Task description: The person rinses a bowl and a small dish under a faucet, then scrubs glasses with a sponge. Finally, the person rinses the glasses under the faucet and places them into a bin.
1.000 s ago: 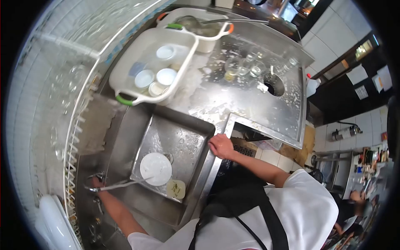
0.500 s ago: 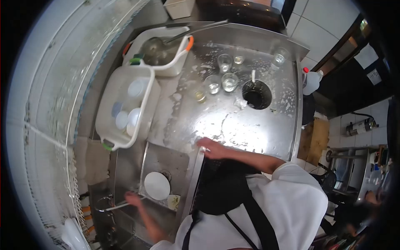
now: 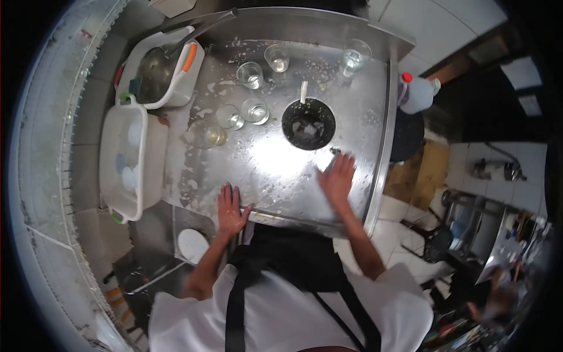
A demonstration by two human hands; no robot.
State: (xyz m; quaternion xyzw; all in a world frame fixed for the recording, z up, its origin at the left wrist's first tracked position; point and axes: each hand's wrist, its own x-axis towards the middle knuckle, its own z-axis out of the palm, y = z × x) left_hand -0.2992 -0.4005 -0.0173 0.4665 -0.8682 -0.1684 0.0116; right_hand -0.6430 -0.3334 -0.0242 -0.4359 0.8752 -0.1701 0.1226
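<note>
My left hand (image 3: 233, 209) rests palm down near the front edge of the wet steel counter (image 3: 272, 190), fingers apart and holding nothing. Farther right, my right hand (image 3: 339, 179) lies on the same surface with its fingers stretched out, slightly blurred. A small dark scrap (image 3: 335, 151) sits just beyond its fingertips. Behind that hand is a round dark hole (image 3: 308, 124) in the counter, with whitish bits inside. Several drinking glasses (image 3: 250, 76) stand to the left of the hole, and a taller glass (image 3: 354, 57) is at the back right.
A white tub with green handles (image 3: 153, 164) holds white cups at left. Behind it, another white tub with orange handles (image 3: 186, 88) contains a long-handled metal utensil (image 3: 202, 32). A white plate (image 3: 193, 245) is in the sink. A red-capped jug (image 3: 419, 95) stands beyond the right edge.
My left hand has come from the sink onto the counter. My right hand has moved right along it. The white scrap beside the hole is gone; whitish bits now show inside the hole.
</note>
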